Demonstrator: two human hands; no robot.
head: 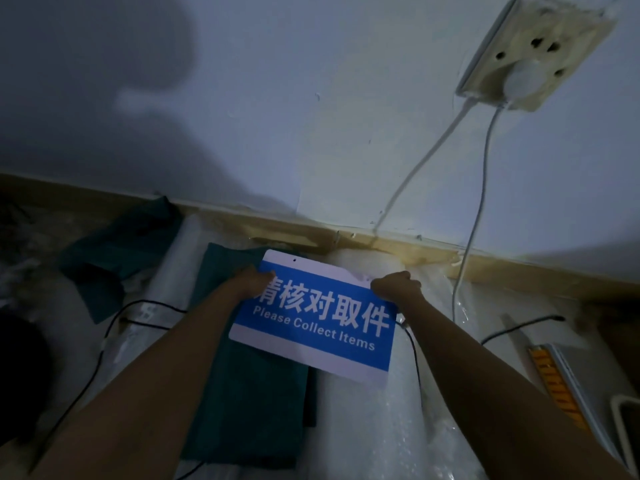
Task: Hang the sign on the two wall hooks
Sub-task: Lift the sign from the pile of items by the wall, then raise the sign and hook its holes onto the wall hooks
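Observation:
A blue and white sign reading "Please Collect Items" with white Chinese characters is held low, below the wall's wooden skirting. My left hand grips its upper left edge and my right hand grips its upper right edge. A small hole shows near the sign's top left corner. The sign tilts down to the right. No wall hooks are visible on the white wall above.
A worn wall socket with a white plug sits at the upper right, and two white cables hang from it. Rolls of bubble wrap, dark green cloth, black wires and an orange-edged box lie below.

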